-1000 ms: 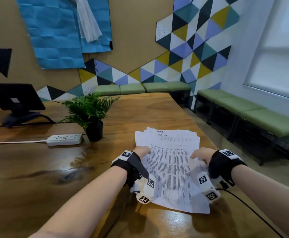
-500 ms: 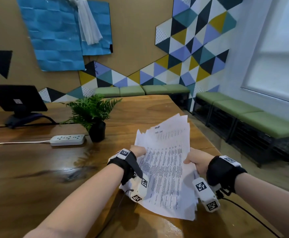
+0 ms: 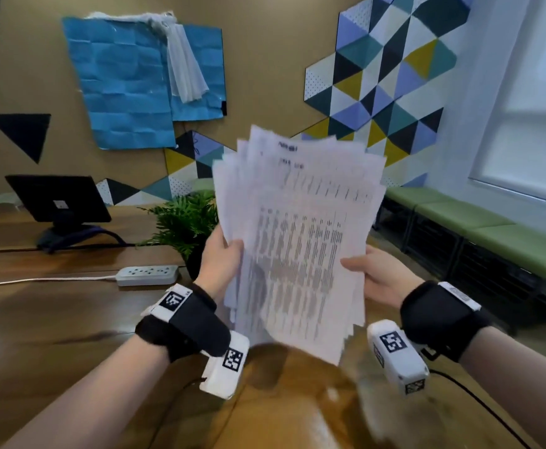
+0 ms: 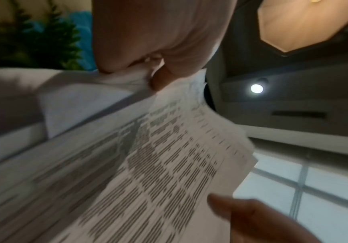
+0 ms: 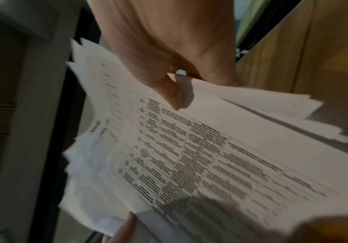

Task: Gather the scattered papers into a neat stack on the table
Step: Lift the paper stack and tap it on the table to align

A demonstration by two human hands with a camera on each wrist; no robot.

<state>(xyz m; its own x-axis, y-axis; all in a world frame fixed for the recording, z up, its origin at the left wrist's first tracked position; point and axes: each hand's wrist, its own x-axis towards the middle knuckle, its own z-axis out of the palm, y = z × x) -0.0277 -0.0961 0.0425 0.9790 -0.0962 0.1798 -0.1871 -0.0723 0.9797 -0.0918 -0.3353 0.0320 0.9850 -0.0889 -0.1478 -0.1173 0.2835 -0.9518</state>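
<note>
A bundle of white printed papers stands nearly upright in the air above the wooden table, its sheets fanned and uneven at the top. My left hand grips its left edge, thumb on the front sheet. My right hand grips the right edge the same way. The left wrist view has the papers pinched under my left hand. In the right wrist view my thumb presses on the printed sheet, held by my right hand.
A potted fern stands just behind my left hand, with a white power strip and its cable to its left. A dark monitor sits at the far left. Green benches line the wall on the right.
The papers lay flat on the table a second ago. Both hands have lifted them off and tipped them upright, well above the table.
</note>
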